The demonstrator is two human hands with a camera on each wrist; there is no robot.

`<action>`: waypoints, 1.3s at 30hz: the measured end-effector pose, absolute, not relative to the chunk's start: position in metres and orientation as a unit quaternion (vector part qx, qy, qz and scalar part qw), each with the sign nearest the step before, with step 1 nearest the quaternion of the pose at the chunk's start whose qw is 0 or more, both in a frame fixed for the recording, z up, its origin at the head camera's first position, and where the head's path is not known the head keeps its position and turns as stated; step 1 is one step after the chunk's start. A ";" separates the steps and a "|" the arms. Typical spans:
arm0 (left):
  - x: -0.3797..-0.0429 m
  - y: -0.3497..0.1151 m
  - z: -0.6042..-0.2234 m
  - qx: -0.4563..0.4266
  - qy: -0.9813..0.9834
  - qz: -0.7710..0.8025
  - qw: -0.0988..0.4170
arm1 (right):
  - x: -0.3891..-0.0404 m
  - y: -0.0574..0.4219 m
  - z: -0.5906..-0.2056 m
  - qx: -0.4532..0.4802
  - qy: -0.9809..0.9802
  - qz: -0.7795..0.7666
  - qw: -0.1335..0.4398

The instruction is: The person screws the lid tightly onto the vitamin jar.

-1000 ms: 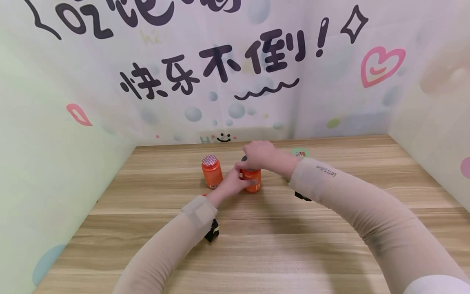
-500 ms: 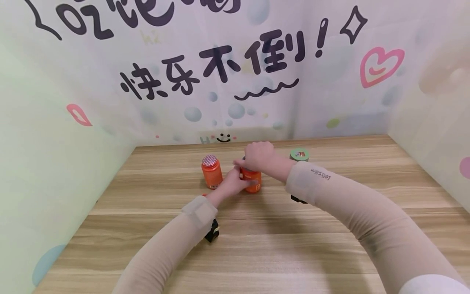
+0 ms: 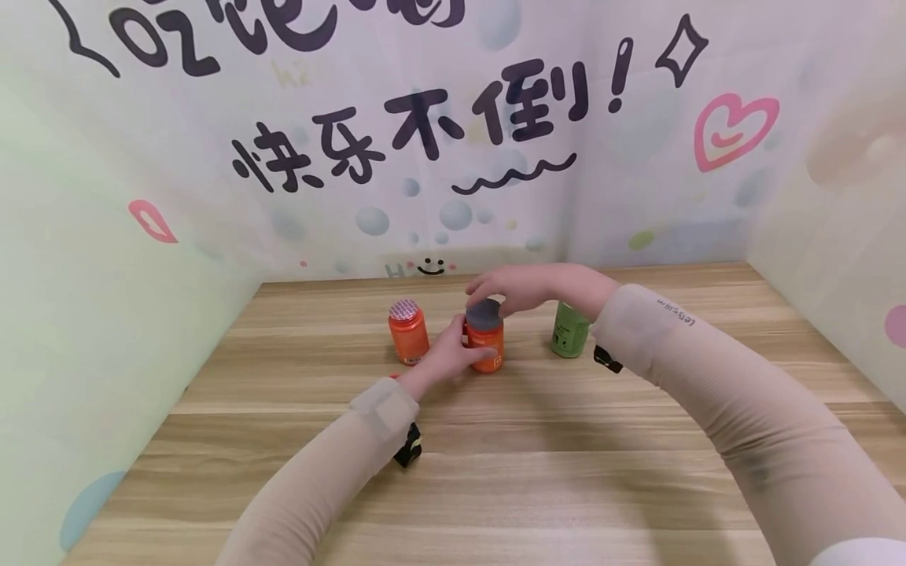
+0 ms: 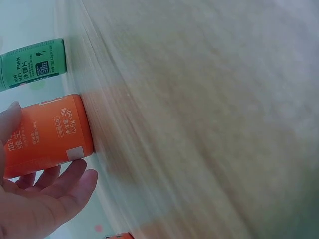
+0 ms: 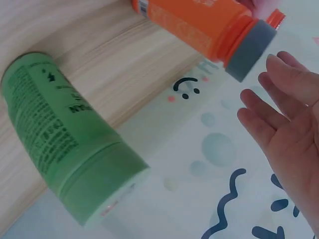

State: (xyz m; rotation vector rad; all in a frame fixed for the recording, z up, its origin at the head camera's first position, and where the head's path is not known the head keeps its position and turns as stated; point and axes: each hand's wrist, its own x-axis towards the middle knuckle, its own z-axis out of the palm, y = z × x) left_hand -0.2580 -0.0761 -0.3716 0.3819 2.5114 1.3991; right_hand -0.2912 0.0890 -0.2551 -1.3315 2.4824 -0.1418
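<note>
An orange supplement bottle [image 3: 485, 339] with a grey lid [image 3: 484, 314] stands upright on the table. My left hand [image 3: 449, 350] grips its body from the left, thumb across the front; the left wrist view shows the fingers curved round the orange wall. Above the lid hovers my right hand [image 3: 518, 288], its fingers loosely spread. In the right wrist view a gap shows between these fingers [image 5: 256, 124] and the grey lid [image 5: 250, 50], and they hold nothing. Beneath my right wrist stands a green bottle [image 3: 570, 330], its top partly hidden by the forearm.
A second orange bottle [image 3: 409, 334] with a patterned top stands to the left, close to my left hand. Behind the wooden table [image 3: 538, 487] hangs a printed white backdrop [image 3: 396, 181], with pale side walls left and right.
My right hand has loosened from the lid, lifted slightly and shifted right, its fingers opening and uncovering the grey top. My left hand keeps its grip on the bottle.
</note>
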 end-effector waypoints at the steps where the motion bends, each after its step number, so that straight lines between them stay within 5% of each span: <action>1: -0.258 -0.076 -0.371 0.130 0.860 0.479 0.121 | -0.291 0.090 -0.256 -0.466 0.868 -0.049 0.163; 30: -0.259 -0.076 -0.372 0.134 0.859 0.478 0.126 | -0.285 0.078 -0.264 -0.390 0.905 -0.014 0.171; 39: -0.258 -0.076 -0.371 0.142 0.858 0.478 0.122 | -0.284 0.069 -0.273 -0.345 0.933 0.023 0.102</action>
